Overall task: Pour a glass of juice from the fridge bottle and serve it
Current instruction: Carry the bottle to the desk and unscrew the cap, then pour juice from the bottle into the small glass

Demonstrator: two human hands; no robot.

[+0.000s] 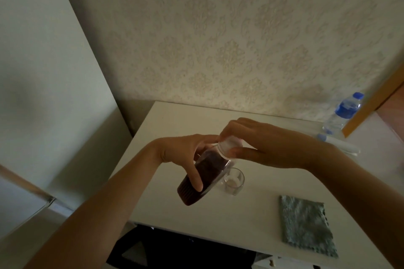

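Note:
A clear plastic bottle of dark red juice (204,174) is held tilted above the white table (175,129), its neck pointing up and to the right. My left hand (185,155) grips the bottle around its body. My right hand (258,144) has its fingers closed around the white cap (228,145) on the bottle's neck. A small clear glass (234,181) stands upright on the table just right of the bottle and below my right hand; it looks empty.
A grey-green cloth (306,225) lies flat at the table's front right. A water bottle with a blue cap and label (343,113) stands at the back right by a wooden frame. A white fridge side (43,94) rises on the left.

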